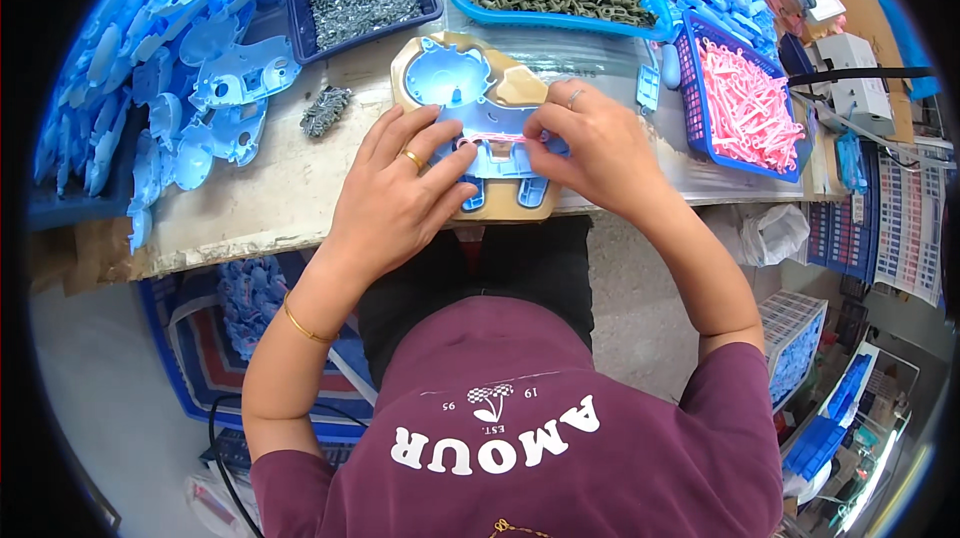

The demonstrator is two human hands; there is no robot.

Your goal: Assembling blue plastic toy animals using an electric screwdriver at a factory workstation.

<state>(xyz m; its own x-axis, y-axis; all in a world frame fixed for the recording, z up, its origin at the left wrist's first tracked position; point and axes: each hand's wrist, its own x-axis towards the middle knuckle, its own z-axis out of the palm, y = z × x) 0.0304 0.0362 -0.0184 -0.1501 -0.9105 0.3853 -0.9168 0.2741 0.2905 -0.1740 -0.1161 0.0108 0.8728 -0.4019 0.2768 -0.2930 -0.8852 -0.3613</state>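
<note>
A pale table [290,183] spans the work area, its left side buried under a heap of light blue plastic parts [235,73]. At its far side stands a bright blue tray [560,24] of dark greenish clips, with a dark blue tray [375,40] of small metal pieces to its left. A blue basket [692,103] of pink sticks sits to the right. In front of the person, a tan block [518,88] carries a glossy light blue shell [445,75]: a rounded bowl at the far end with small tabs along its rim, a middle section, and two leg-like ends with recesses toward the person. The left hand [388,183] has its grip wide, fingers spread over the shell's left edge. The right hand [592,146] has a narrow grip, thumb and forefinger pinching the right end of a thin pink piece [497,139] lying across the shell's middle.
</note>
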